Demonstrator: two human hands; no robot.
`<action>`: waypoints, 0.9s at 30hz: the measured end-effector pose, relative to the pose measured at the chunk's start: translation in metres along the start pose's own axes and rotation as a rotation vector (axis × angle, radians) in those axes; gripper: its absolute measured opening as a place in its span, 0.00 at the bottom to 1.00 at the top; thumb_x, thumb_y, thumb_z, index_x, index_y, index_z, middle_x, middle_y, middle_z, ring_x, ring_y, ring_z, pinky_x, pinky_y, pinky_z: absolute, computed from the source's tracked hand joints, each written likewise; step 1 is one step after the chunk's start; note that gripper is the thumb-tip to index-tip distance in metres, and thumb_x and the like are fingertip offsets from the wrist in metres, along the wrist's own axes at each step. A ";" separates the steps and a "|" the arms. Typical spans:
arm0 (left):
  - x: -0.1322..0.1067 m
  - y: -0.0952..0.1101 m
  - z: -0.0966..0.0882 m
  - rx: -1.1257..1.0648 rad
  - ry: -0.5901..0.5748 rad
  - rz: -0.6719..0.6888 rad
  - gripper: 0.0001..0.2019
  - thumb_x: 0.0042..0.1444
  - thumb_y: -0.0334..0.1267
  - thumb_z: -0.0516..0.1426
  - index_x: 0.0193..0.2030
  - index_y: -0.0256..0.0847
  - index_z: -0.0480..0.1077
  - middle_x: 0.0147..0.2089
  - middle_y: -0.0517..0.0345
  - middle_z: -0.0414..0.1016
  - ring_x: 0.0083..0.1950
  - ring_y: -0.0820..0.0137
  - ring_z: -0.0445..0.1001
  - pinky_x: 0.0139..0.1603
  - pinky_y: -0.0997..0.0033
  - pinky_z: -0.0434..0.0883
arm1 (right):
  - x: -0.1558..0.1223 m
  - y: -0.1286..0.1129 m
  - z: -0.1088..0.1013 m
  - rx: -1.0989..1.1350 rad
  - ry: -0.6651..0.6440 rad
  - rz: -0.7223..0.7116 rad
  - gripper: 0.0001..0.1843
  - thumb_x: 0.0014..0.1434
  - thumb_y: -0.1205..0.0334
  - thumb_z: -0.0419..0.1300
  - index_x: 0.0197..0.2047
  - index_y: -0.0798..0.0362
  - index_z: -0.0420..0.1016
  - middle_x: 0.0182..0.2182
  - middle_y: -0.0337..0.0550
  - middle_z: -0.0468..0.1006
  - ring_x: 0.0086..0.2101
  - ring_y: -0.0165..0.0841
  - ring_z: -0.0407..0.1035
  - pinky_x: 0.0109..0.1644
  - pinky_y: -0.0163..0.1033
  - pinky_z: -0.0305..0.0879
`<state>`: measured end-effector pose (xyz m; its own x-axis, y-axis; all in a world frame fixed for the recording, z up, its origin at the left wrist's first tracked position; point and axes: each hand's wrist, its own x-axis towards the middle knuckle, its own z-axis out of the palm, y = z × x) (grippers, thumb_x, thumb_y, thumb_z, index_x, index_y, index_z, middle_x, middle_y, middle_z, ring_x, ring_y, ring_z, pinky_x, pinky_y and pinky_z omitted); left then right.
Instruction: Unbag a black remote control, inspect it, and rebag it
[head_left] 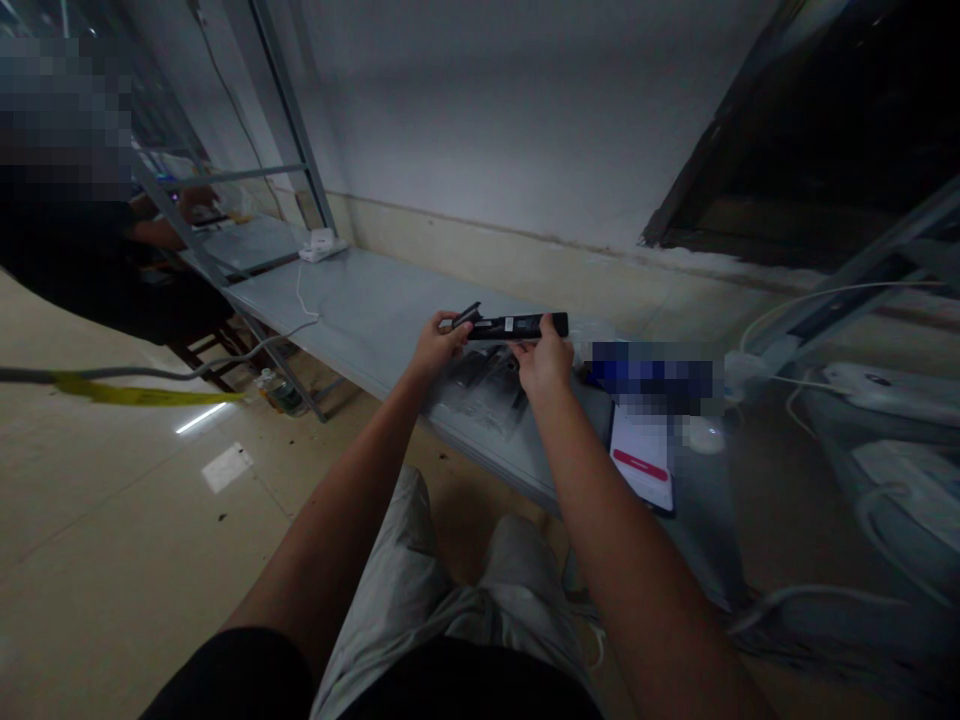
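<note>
A long black remote control (523, 326) is held level above the grey table, a small white label on the side facing me. Its right end sits in my right hand (545, 364), thumb on top and fingers beneath. My left hand (437, 347) is closed at the other end, where a thin black battery cover (466, 314) stands tilted up. Whether that cover still touches the body I cannot tell. Directly beneath both hands lie clear plastic bags (491, 398) with dark items inside, partly hidden by my hands.
A lit phone (640, 460) lies right of my right forearm. Chargers and cables (870, 385) crowd the right side. A white power adapter (322, 243) stands at the table's far left end. Another person (82, 250) sits beyond the metal frame. A bottle (281, 392) is on the floor.
</note>
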<state>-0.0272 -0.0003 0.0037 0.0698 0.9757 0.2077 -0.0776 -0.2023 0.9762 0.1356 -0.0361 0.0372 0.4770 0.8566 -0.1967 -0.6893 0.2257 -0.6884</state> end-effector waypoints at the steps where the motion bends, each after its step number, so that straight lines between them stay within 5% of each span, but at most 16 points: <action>1: -0.002 0.001 0.000 0.016 -0.025 0.003 0.18 0.52 0.42 0.65 0.45 0.41 0.65 0.25 0.66 0.69 0.20 0.78 0.64 0.22 0.76 0.59 | 0.000 0.000 0.000 -0.001 -0.002 -0.006 0.08 0.62 0.59 0.60 0.44 0.50 0.68 0.34 0.37 0.78 0.36 0.32 0.77 0.48 0.55 0.76; 7: -0.007 0.004 0.002 0.067 -0.111 0.031 0.24 0.46 0.38 0.68 0.48 0.42 0.65 0.25 0.67 0.69 0.20 0.80 0.62 0.23 0.78 0.57 | -0.002 0.001 0.000 -0.005 -0.032 -0.020 0.10 0.60 0.58 0.62 0.44 0.50 0.70 0.37 0.37 0.79 0.38 0.32 0.76 0.49 0.54 0.76; 14: -0.004 -0.001 0.001 0.098 -0.092 0.085 0.25 0.45 0.39 0.68 0.49 0.41 0.66 0.30 0.62 0.72 0.26 0.77 0.68 0.26 0.79 0.59 | -0.005 0.002 0.003 -0.019 -0.034 -0.046 0.12 0.59 0.55 0.63 0.44 0.50 0.70 0.37 0.37 0.78 0.37 0.31 0.76 0.48 0.53 0.76; 27: -0.003 -0.002 0.001 0.201 -0.051 0.139 0.22 0.49 0.44 0.67 0.50 0.40 0.72 0.23 0.66 0.64 0.22 0.79 0.58 0.23 0.77 0.53 | -0.006 0.001 0.003 -0.058 -0.031 -0.072 0.14 0.57 0.53 0.64 0.43 0.51 0.72 0.35 0.36 0.78 0.36 0.31 0.75 0.48 0.53 0.76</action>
<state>-0.0267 -0.0025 0.0007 0.1227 0.9329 0.3386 0.1091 -0.3518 0.9297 0.1302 -0.0392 0.0398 0.5062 0.8535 -0.1239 -0.6207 0.2608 -0.7394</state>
